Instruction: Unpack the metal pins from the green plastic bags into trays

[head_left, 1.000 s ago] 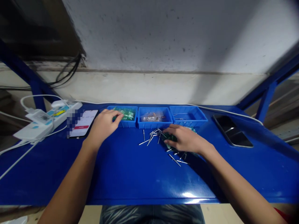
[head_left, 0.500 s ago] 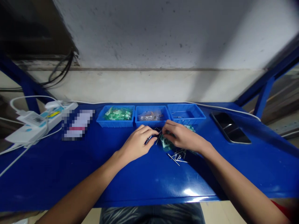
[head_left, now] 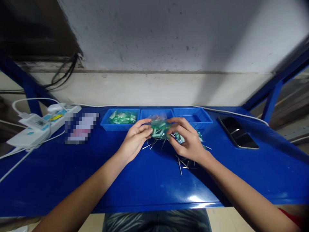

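A small clear plastic bag with green and white print is stretched between my two hands above the blue table. My left hand pinches its left edge. At the bag's right side, my right hand grips it between thumb and fingers. Several thin metal pop rivets lie on the table just under the bag. A second pile of rivets rests nearer to me, below my right hand. Partly hidden behind that hand are more green-printed bags.
Three blue trays stand along the back: the left tray holds green-printed bags, the middle tray clear bags, and the right tray is at the right. A black phone lies right. A white power strip with cables is left.
My hands have picked up a green-printed bag and now hold it raised between them. Rivets that were at my left fingers now lie on the table below.
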`<state>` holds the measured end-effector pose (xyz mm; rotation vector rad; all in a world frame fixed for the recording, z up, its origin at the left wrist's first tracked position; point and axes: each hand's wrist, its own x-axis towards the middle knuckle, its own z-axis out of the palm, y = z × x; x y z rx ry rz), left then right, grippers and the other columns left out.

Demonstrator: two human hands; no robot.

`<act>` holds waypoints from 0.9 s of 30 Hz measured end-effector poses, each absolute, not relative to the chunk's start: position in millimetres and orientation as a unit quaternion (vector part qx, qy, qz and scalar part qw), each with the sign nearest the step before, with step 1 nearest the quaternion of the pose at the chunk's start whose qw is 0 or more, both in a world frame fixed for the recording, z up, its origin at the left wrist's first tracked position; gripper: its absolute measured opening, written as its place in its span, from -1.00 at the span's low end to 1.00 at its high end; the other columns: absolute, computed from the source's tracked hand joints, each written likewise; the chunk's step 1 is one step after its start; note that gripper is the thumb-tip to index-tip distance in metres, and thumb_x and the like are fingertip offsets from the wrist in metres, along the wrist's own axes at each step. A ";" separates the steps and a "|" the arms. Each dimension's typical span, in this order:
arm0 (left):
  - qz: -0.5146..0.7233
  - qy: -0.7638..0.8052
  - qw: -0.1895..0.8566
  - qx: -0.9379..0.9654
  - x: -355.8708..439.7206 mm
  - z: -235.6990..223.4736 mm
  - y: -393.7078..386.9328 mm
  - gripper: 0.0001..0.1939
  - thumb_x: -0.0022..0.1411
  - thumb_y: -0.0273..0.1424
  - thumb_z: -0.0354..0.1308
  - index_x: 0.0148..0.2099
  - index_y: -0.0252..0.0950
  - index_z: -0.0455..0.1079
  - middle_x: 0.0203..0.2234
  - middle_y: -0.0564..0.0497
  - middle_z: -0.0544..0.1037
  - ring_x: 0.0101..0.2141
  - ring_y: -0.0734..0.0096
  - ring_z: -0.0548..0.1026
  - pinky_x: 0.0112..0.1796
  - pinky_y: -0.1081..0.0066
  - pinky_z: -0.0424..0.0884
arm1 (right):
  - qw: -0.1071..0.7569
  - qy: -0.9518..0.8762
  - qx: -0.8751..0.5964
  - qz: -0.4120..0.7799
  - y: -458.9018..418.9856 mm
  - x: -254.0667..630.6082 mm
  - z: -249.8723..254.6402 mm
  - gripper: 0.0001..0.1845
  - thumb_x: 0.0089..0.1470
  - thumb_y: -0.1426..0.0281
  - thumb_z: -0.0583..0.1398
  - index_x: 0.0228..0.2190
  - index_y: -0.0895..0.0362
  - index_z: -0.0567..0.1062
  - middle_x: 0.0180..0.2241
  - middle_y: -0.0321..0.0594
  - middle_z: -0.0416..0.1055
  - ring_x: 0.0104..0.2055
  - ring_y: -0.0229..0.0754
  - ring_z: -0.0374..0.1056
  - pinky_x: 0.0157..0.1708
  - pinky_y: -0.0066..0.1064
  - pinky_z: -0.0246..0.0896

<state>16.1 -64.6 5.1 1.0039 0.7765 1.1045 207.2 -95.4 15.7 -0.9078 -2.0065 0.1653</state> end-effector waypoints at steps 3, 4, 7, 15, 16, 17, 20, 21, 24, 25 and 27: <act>0.518 0.330 0.652 0.444 14.5 6.3 -63.8 -0.63 0.05 -0.53 0.20 -0.05 -0.22 0.36 -0.35 0.05 0.49 -0.30 0.47 0.45 -0.24 0.42 0.34 | 0.448 -0.794 -0.394 0.117 -95.0 204.2 10.8 -0.79 -0.04 0.53 0.09 -0.31 0.08 0.38 -0.01 -0.11 0.14 -0.16 -0.12 0.32 -0.20 -0.17 0.32; 0.520 0.331 0.644 0.453 14.2 6.2 -63.9 -0.64 0.06 -0.53 0.19 -0.05 -0.23 0.36 -0.33 0.04 0.49 -0.29 0.46 0.44 -0.24 0.42 0.35 | 0.458 -0.776 -0.407 0.150 -94.3 202.6 8.6 -0.79 -0.04 0.51 0.10 -0.29 0.07 0.37 0.00 -0.11 0.12 -0.15 -0.12 0.31 -0.22 -0.19 0.34; 0.528 0.330 0.633 0.461 14.0 4.9 -64.6 -0.67 0.06 -0.51 0.20 -0.08 -0.25 0.38 -0.28 0.02 0.48 -0.26 0.45 0.44 -0.23 0.43 0.36 | 0.500 -0.694 -0.429 0.290 -91.3 197.7 2.2 -0.71 -0.02 0.45 0.12 -0.19 0.05 0.27 -0.06 -0.11 0.16 -0.19 -0.16 0.31 -0.34 -0.29 0.37; 0.536 0.378 0.611 0.444 16.2 5.9 -67.5 -0.70 -0.01 -0.48 0.26 -0.19 -0.24 0.31 -0.40 0.10 0.42 -0.37 0.50 0.41 -0.39 0.50 0.33 | 0.517 -0.581 -0.400 0.486 -86.5 194.8 0.3 -0.71 0.04 0.27 0.16 -0.18 0.09 0.30 -0.45 -0.29 0.33 -0.43 -0.25 0.34 -0.49 -0.41 0.23; 0.532 0.381 0.607 0.452 16.5 6.2 -68.0 -0.71 -0.01 -0.48 0.26 -0.21 -0.24 0.31 -0.40 0.10 0.43 -0.37 0.50 0.41 -0.40 0.50 0.33 | 0.520 -0.577 -0.403 0.485 -86.7 194.5 1.0 -0.74 0.03 0.26 0.17 -0.23 0.09 0.33 -0.46 -0.30 0.32 -0.45 -0.27 0.33 -0.49 -0.42 0.21; 0.528 0.384 0.603 0.458 16.8 6.5 -68.4 -0.72 -0.01 -0.47 0.26 -0.22 -0.25 0.31 -0.41 0.10 0.43 -0.38 0.50 0.40 -0.40 0.49 0.32 | 0.523 -0.576 -0.409 0.477 -87.0 194.2 1.5 -0.77 0.02 0.25 0.19 -0.28 0.10 0.35 -0.48 -0.32 0.31 -0.47 -0.29 0.30 -0.50 -0.43 0.19; 0.515 0.395 0.599 0.470 17.9 6.9 -69.9 -0.79 0.00 -0.45 0.25 -0.27 -0.26 0.31 -0.45 0.09 0.42 -0.41 0.50 0.38 -0.41 0.49 0.29 | 0.529 -0.576 -0.446 0.436 -87.6 193.0 2.2 -0.79 0.01 0.23 0.19 -0.42 0.13 0.38 -0.57 -0.36 0.25 -0.55 -0.35 0.18 -0.55 -0.47 0.10; 0.508 0.397 0.601 0.473 18.3 7.0 -70.3 -0.81 0.01 -0.45 0.24 -0.29 -0.27 0.31 -0.46 0.09 0.41 -0.42 0.50 0.38 -0.41 0.49 0.28 | 0.531 -0.573 -0.460 0.421 -87.5 192.8 2.4 -0.78 0.01 0.22 0.18 -0.45 0.14 0.38 -0.59 -0.37 0.23 -0.57 -0.37 0.14 -0.57 -0.48 0.06; 0.478 0.393 0.611 0.494 19.0 7.1 -71.6 -0.87 0.06 -0.43 0.21 -0.33 -0.28 0.31 -0.48 0.08 0.41 -0.41 0.50 0.38 -0.41 0.49 0.26 | 0.547 -0.554 -0.496 0.385 -86.0 193.8 3.1 -0.76 -0.03 0.22 0.21 -0.48 0.15 0.40 -0.63 -0.40 0.18 -0.61 -0.39 0.04 -0.63 -0.50 -0.03; 0.467 0.393 0.610 0.506 19.0 7.2 -72.0 -0.88 0.07 -0.42 0.20 -0.34 -0.28 0.31 -0.48 0.08 0.41 -0.41 0.50 0.39 -0.41 0.50 0.25 | 0.552 -0.547 -0.504 0.376 -85.3 194.6 3.4 -0.77 -0.04 0.22 0.22 -0.49 0.15 0.41 -0.65 -0.41 0.16 -0.63 -0.40 0.01 -0.65 -0.50 -0.06; 0.450 0.402 0.598 0.528 19.0 7.4 -72.5 -0.88 0.09 -0.39 0.20 -0.34 -0.28 0.31 -0.51 0.09 0.40 -0.44 0.52 0.38 -0.43 0.51 0.22 | 0.560 -0.540 -0.512 0.364 -84.2 196.3 4.0 -0.78 -0.05 0.23 0.23 -0.49 0.15 0.44 -0.70 -0.45 0.09 -0.67 -0.42 -0.06 -0.68 -0.52 -0.12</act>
